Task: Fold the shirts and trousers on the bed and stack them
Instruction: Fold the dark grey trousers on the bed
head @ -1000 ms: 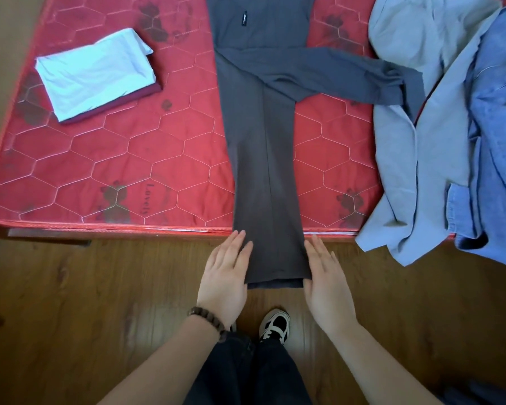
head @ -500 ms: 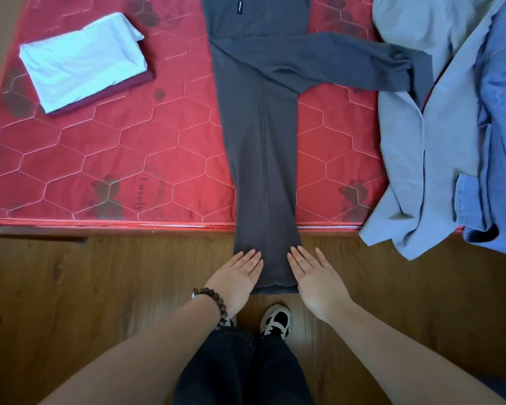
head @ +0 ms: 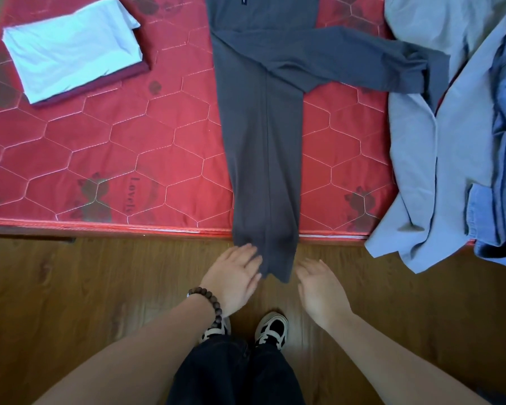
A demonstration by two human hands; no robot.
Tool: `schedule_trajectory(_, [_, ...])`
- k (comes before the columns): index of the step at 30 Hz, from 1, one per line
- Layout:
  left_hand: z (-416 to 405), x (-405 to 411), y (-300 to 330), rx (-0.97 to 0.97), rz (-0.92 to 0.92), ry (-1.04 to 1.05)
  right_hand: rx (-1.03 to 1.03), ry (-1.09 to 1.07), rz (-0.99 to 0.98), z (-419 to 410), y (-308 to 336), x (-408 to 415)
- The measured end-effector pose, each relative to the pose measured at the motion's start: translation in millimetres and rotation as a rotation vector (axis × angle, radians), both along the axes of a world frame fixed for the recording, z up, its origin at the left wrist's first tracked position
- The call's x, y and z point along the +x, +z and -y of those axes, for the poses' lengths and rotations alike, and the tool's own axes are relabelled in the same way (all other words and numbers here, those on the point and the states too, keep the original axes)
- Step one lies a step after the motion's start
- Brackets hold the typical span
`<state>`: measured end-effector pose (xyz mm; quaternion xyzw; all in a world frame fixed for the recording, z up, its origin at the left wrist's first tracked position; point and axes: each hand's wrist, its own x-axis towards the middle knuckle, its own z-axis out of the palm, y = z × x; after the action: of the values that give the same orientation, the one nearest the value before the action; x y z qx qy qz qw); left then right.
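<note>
- Bare forearms, no sleeves in view.
- Bracelet of dark brown round beads on the left wrist.
- Black trousers at 6 o'clock.
- Black-and-white sneakers with pale laces, just above the trousers.

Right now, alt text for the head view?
Both hands, left hand and right hand, open at the hanging hem of a dark grey garment on a red mattress; folded stack far left, unfolded clothes right.

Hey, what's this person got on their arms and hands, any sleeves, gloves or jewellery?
Both forearms are bare as far as the frame shows, with no sleeves and no gloves. The left hand has a bracelet of dark brown round beads at its wrist. The right hand wears nothing visible.
</note>
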<state>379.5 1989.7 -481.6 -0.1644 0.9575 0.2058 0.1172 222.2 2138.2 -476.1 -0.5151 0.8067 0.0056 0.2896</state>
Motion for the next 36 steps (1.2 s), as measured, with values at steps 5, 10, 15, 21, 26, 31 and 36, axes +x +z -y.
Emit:
schedule_trajectory(5, [53, -33, -5, 0.033, -0.089, 0.79, -0.299, -0.542, 0.015, 62, 0, -37])
schedule_trajectory(10, [90, -66, -11, 0.374, -0.01, 1.215, -0.202, -0.793, 0.11, 110, -11, -59])
schedule_trajectory(15, [98, -79, -19, 0.467, 0.014, 1.219, -0.081, -0.841, 0.15, 119, -19, -57])
schedule_trajectory(21, [98, -87, -16, 0.521, -0.038, 1.342, -0.164, -0.951, 0.171, 120, -19, -57])
schedule_trajectory(26, [91, -93, -12, 0.54, 0.023, 1.314, -0.111, -0.873, 0.157, 122, -21, -60])
schedule_trajectory(31, [93, -103, -8, 0.514, 0.085, 1.287, -0.079, -0.829, 0.152, 128, -23, -60])
schedule_trajectory(36, [101, -94, -10, 0.539, 0.082, 1.286, -0.049, -0.839, 0.157, 123, -21, -71])
